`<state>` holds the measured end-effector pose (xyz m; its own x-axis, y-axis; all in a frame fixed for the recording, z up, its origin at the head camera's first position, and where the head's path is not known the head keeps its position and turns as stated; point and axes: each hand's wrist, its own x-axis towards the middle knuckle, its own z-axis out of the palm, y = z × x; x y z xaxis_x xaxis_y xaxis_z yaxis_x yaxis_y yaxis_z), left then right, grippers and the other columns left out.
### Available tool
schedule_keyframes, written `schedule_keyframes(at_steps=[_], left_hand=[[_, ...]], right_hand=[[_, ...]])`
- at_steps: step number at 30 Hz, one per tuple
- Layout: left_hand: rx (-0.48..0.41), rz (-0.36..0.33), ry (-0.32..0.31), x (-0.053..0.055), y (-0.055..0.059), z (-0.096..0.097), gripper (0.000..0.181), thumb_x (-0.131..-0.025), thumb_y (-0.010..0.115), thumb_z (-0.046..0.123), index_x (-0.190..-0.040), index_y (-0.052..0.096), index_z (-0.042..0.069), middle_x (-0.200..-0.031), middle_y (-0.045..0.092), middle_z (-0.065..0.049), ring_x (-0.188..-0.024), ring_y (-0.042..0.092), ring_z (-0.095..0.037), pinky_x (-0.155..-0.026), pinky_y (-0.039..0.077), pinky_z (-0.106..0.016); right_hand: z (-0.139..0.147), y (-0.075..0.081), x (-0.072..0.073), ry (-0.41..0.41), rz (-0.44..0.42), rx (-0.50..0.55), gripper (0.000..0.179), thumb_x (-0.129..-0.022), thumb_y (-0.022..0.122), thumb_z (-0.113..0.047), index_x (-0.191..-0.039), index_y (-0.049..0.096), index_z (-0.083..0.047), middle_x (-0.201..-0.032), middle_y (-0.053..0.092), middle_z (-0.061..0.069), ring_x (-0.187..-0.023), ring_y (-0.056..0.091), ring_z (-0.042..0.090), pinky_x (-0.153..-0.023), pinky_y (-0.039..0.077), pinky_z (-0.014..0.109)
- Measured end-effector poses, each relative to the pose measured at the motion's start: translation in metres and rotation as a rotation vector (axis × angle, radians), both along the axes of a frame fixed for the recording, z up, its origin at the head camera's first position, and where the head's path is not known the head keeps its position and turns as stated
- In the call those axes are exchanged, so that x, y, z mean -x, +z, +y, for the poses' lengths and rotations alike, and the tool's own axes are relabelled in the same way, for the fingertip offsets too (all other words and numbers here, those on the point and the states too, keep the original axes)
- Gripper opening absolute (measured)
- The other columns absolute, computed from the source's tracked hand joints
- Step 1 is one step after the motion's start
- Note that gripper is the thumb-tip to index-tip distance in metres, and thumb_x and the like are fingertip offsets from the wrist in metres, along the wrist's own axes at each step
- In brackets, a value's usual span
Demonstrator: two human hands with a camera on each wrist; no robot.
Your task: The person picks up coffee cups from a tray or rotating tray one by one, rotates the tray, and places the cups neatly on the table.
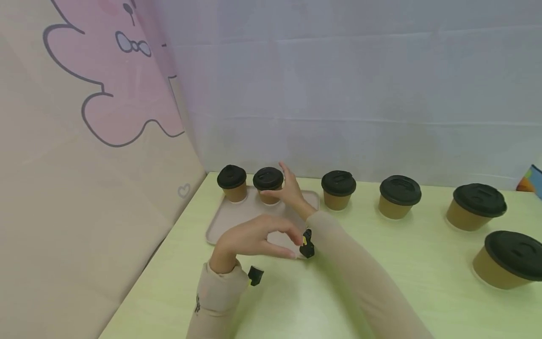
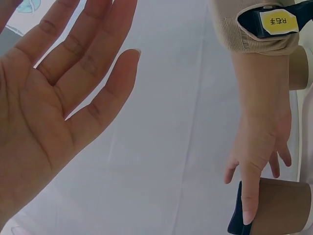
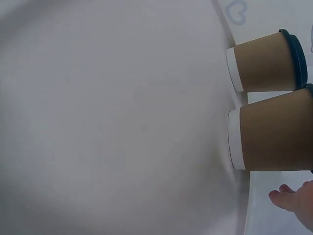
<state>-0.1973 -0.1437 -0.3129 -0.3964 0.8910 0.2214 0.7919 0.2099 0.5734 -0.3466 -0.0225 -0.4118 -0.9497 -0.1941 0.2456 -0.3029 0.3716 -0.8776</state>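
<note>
Two brown paper cups with black lids stand upright side by side at the back of a beige tray: a left cup [image 1: 235, 192] and a right cup [image 1: 269, 182]. My right hand [image 1: 290, 190] is at the right cup, fingers spread; its thumb overlaps the cup just under the lid. In the right wrist view, fingertips [image 3: 283, 197] show beside that cup [image 3: 276, 132], with a gap between. Over the tray's front part hangs my left hand [image 1: 258, 238], holding nothing, its fingers and thumb apart. The left wrist view shows its palm with loosely extended fingers.
The tray [image 1: 213, 228] lies on a pale green table [image 1: 169, 282] by the left wall. Right of it stand several more lidded cups, the nearest cup [image 1: 336, 193] close beside the tray, another cup [image 1: 504, 263] at the right edge. A white curtain [image 1: 360, 94] hangs behind.
</note>
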Motion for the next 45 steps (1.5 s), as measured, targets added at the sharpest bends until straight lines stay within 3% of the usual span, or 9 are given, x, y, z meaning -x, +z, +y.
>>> schedule_keyframes(at_steps=[11,23,45], left_hand=[[-0.016,0.003,-0.024,0.001,0.001,-0.002,0.019,-0.084,0.066,0.014,-0.100,0.063,0.006,-0.099,0.066,-0.004,-0.098,0.060,-0.006,-0.090,0.047,-0.022],[-0.010,-0.024,-0.030,0.000,0.001,-0.002,0.018,-0.085,0.066,0.015,-0.101,0.064,0.006,-0.098,0.067,-0.003,-0.097,0.060,-0.005,-0.090,0.046,-0.020],[-0.006,-0.010,-0.064,0.002,-0.002,0.003,0.018,-0.085,0.065,0.015,-0.101,0.063,0.006,-0.099,0.067,-0.004,-0.098,0.059,-0.005,-0.088,0.048,-0.022]], right_hand=[[-0.001,-0.001,0.008,0.036,0.052,-0.101,0.118,-0.061,0.087,-0.024,-0.148,0.007,-0.017,-0.148,0.017,0.017,-0.135,0.023,0.032,-0.107,0.029,0.052],[-0.007,-0.006,0.011,0.061,0.035,-0.113,0.114,-0.063,0.085,-0.020,-0.147,0.009,-0.018,-0.145,0.018,0.022,-0.133,0.026,0.035,-0.106,0.030,0.053],[-0.006,-0.010,0.014,0.056,0.031,-0.117,0.109,-0.061,0.086,-0.021,-0.147,0.017,-0.016,-0.140,0.028,0.024,-0.127,0.036,0.037,-0.102,0.034,0.053]])
